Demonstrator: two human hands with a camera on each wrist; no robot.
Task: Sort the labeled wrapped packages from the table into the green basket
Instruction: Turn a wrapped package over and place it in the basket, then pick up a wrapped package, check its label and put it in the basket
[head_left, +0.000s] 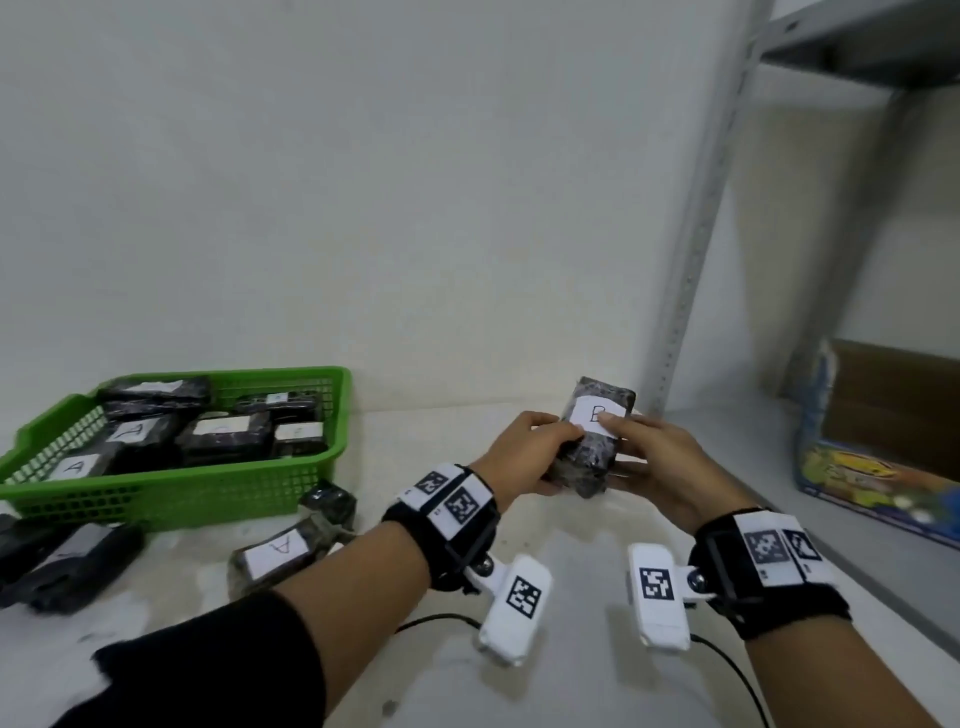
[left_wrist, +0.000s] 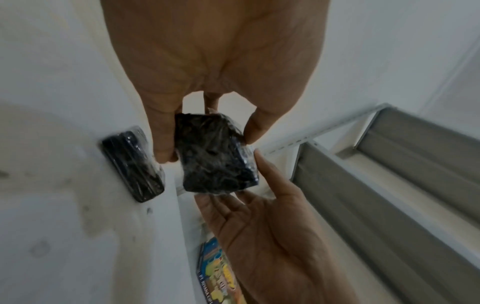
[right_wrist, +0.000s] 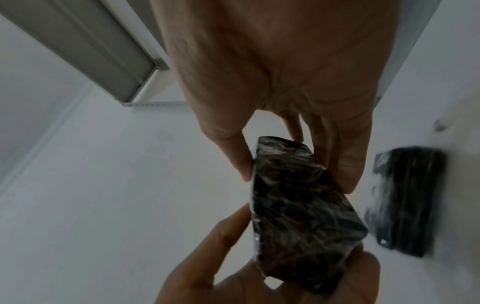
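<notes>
Both hands hold one black wrapped package (head_left: 589, 441) with a white "B" label up over the table, right of centre. My left hand (head_left: 558, 454) pinches its left side between thumb and fingers (left_wrist: 161, 144). My right hand (head_left: 615, 449) has its thumb on the label and its fingers underneath, gripping the package (right_wrist: 298, 205). The green basket (head_left: 171, 496) stands at the left with several labeled black packages in it. An "A" package (head_left: 285, 551) lies in front of the basket, and another package (head_left: 62, 564) sits at the far left.
A grey metal shelf rack (head_left: 691, 291) rises at the right, with a colourful box (head_left: 872, 483) and cardboard (head_left: 893, 410) on its shelf. A white wall runs close behind the table. One more black package (left_wrist: 132, 164) lies on the table near the hands.
</notes>
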